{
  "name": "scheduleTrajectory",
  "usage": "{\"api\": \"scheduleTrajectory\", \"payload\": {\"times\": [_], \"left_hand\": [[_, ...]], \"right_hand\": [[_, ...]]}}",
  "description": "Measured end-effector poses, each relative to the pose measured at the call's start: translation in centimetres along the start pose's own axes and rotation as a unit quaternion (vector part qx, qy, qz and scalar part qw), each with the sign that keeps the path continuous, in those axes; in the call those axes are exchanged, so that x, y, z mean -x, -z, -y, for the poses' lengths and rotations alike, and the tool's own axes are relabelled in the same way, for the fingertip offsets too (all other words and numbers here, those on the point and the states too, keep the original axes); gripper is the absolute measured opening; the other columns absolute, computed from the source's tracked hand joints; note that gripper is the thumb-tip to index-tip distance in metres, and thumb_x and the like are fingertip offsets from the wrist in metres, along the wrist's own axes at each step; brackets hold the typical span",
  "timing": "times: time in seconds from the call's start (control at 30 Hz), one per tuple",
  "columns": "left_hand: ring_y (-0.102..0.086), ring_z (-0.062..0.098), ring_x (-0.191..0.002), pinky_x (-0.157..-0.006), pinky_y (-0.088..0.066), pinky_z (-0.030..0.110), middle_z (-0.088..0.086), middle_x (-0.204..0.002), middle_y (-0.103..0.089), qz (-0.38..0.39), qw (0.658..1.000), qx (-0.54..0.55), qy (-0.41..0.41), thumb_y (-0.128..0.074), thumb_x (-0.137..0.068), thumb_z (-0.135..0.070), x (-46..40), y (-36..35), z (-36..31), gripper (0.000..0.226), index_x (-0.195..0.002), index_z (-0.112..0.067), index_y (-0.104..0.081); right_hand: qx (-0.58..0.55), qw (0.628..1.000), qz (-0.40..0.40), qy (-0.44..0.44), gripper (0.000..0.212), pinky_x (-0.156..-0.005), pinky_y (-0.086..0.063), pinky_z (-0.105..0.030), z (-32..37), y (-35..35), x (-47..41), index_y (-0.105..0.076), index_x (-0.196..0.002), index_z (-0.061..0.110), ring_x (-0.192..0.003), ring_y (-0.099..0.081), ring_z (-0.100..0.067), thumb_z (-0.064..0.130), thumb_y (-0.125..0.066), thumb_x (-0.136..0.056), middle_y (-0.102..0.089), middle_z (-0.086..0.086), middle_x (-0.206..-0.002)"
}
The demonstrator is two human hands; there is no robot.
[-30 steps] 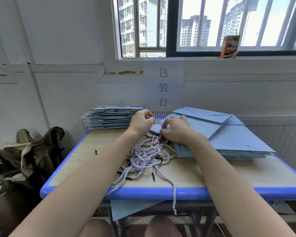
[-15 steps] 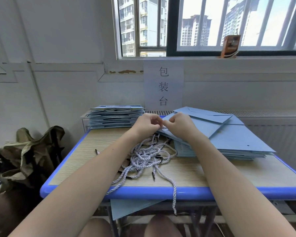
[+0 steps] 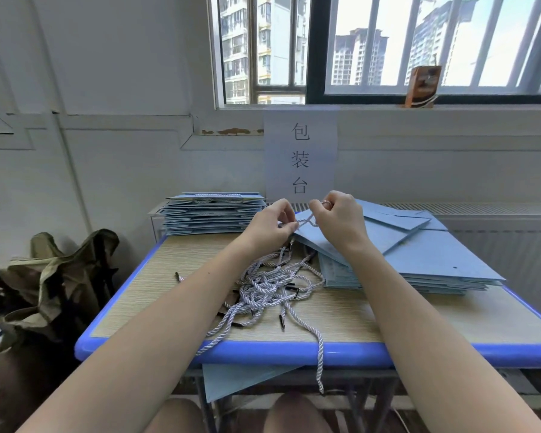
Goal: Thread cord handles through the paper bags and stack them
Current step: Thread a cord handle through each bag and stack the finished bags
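Cord (image 3: 306,220) spans between my left hand (image 3: 270,225) and right hand (image 3: 338,220), each grip pinched on it, drawn taut over the bag (image 3: 319,240) lifted from the table's (image 3: 169,285) right-hand stack, to seat it

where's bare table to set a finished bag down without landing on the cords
Bare wood shows on the table at front left, between the cord pile and the blue left edge, and at front right, ahead of the unthreaded bag stack. The middle is crowded with loose cords. The back left corner holds the finished stack.
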State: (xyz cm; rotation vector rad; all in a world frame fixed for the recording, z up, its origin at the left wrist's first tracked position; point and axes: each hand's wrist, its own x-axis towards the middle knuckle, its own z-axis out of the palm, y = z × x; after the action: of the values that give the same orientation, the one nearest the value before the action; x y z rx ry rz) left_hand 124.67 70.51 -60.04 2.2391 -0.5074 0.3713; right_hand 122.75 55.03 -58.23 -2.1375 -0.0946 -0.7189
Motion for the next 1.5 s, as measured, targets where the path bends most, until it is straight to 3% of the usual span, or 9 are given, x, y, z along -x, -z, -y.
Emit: {"api": "scheduleTrajectory", "payload": {"times": [0.27, 0.47, 0.6, 0.77, 0.97, 1.17, 1.3, 1.4, 1.5], "left_hand": [[-0.064, 0.011, -0.104, -0.094, -0.047, 0.028, -0.006, -0.103, -0.071, 0.03, 0.999, 0.007, -0.012, -0.069, -0.091, -0.028, 0.1, -0.1, 0.4, 0.009, -0.099, -0.025, -0.069], [-0.057, 0.011, -0.075, -0.066, -0.04, 0.021, -0.001, -0.084, -0.064, -0.01, 1.0, -0.004, -0.017, -0.067, -0.091, -0.023, 0.1, 0.0, 0.2, 0.01, -0.087, -0.018, -0.06], [-0.054, 0.021, -0.071, -0.065, -0.041, 0.03, 0.005, -0.076, -0.063, -0.042, 0.997, -0.058, 0.013, -0.062, -0.092, -0.014, 0.0, -0.1, 0.4, 0.01, -0.083, -0.009, -0.058], [-0.067, 0.026, -0.08, -0.074, -0.054, 0.04, 0.009, -0.077, -0.07, -0.112, 0.989, -0.052, 0.076, -0.055, -0.09, -0.015, -0.4, 0.3, 0.8, 0.011, -0.08, -0.011, -0.057], [-0.07, 0.028, -0.073, -0.073, -0.058, 0.048, 0.011, -0.071, -0.07, -0.164, 0.979, 0.014, 0.123, -0.052, -0.084, -0.015, -0.7, 0.9, 1.3, 0.009, -0.079, -0.009, -0.058], [-0.069, 0.025, -0.075, -0.075, -0.057, 0.044, 0.005, -0.074, -0.07, -0.152, 0.983, -0.023, 0.096, -0.058, -0.09, -0.024, -0.4, 0.8, 0.9, 0.014, -0.078, -0.018, -0.055], [-0.065, 0.02, -0.086, -0.075, -0.051, 0.033, 0.002, -0.088, -0.069, -0.062, 0.997, -0.038, 0.012, -0.066, -0.092, -0.033, 0.2, 0.6, 0.1, 0.018, -0.091, -0.016, -0.061], [-0.06, 0.018, -0.108, -0.089, -0.045, 0.029, 0.003, -0.115, -0.065, 0.078, 0.995, -0.064, -0.004, -0.065, -0.093, -0.038, 0.4, -0.2, 0.2, 0.034, -0.118, -0.016, -0.058], [-0.054, 0.015, -0.116, -0.091, -0.037, 0.025, 0.003, -0.129, -0.06, 0.107, 0.991, -0.084, -0.006, -0.062, -0.094, -0.046, 0.5, -0.5, 0.5, 0.05, -0.134, -0.018, -0.051]], "right_hand": [[-0.064, 0.997, -0.006, 0.038, 0.032, -0.047, -0.031, -0.017, -0.3, 0.1, -0.2, -0.064, -0.072, 0.006, -0.049, -0.041, -0.007, 0.029, -0.064, -0.094, -0.05, 0.003, -0.055], [-0.102, 0.991, 0.039, 0.079, 0.013, -0.046, -0.042, -0.022, -0.4, -0.2, 0.2, -0.074, -0.095, 0.016, -0.037, -0.047, -0.007, 0.022, -0.063, -0.097, -0.063, -0.007, -0.057], [-0.067, 0.994, 0.023, 0.083, 0.013, -0.05, -0.035, -0.018, -0.6, -0.2, 0.1, -0.067, -0.105, 0.018, -0.045, -0.04, -0.007, 0.015, -0.063, -0.093, -0.05, -0.003, -0.052], [-0.121, 0.991, 0.05, 0.029, 0.005, -0.054, -0.04, -0.022, -0.1, 0.6, -0.2, -0.07, -0.086, 0.014, -0.051, -0.049, -0.008, 0.013, -0.066, -0.09, -0.06, 0.002, -0.064], [-0.329, 0.93, 0.141, -0.084, 0.017, -0.05, -0.043, -0.026, 0.3, 1.7, -0.3, -0.072, -0.102, 0.006, -0.049, -0.048, -0.015, -0.002, -0.059, -0.094, -0.073, -0.008, -0.085], [-0.254, 0.951, 0.148, -0.098, 0.016, -0.039, -0.026, -0.02, -0.4, 1.2, 0.0, -0.064, -0.108, 0.01, -0.036, -0.032, -0.012, 0.01, -0.068, -0.093, -0.066, -0.004, -0.058], [-0.236, 0.956, 0.136, -0.107, 0.017, -0.039, -0.025, -0.019, -0.4, 1.0, 0.0, -0.059, -0.092, 0.009, -0.037, -0.032, -0.012, 0.017, -0.074, -0.09, -0.045, 0.003, -0.043], [-0.234, 0.958, 0.124, -0.107, 0.019, -0.04, -0.028, -0.021, -0.5, 0.8, -0.2, -0.059, -0.088, 0.009, -0.041, -0.035, -0.011, 0.021, -0.074, -0.09, -0.05, -0.001, -0.056], [-0.233, 0.96, 0.115, -0.108, 0.013, -0.042, -0.035, -0.022, -0.4, 0.8, -0.4, -0.068, -0.09, 0.005, -0.043, -0.043, -0.01, 0.018, -0.069, -0.093, -0.065, -0.006, -0.073]]}}
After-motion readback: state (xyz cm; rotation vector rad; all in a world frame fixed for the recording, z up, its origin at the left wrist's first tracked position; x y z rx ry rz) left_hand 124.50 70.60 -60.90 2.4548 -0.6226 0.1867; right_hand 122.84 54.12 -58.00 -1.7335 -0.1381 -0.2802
